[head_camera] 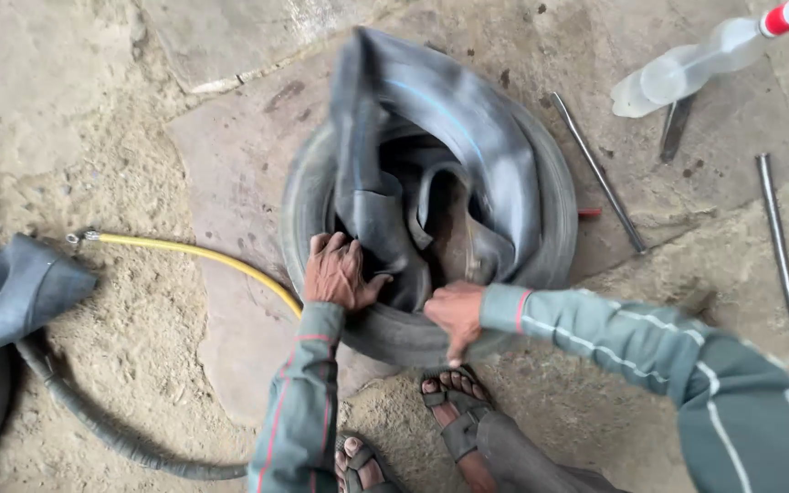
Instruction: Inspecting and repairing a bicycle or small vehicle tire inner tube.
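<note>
- Tyre [541, 196] lies flat on stone floor [239, 146]; inner tube [431, 119] bunched, half inside it.
- Left hand [338, 271] clamps tube fold at near rim.
- Right hand [457, 315] closed on near sidewall, fingers curled.
- Best: feed tube evenly, avoid twists and pinches.

Head view: worn on the person's head, facing steeply down, close over the tyre [431, 319] on the stone floor [230, 155].
Frame edges: sandalled feet at bottom.
Other views: none.

One black rubber tyre [541, 265]; two limp dark inner tubes [449, 128] [2, 301]; three long metal tyre levers [598, 171] [780, 246] [674, 128]; one yellow air hose [194, 253]; one clear plastic spray bottle [696, 59].
</note>
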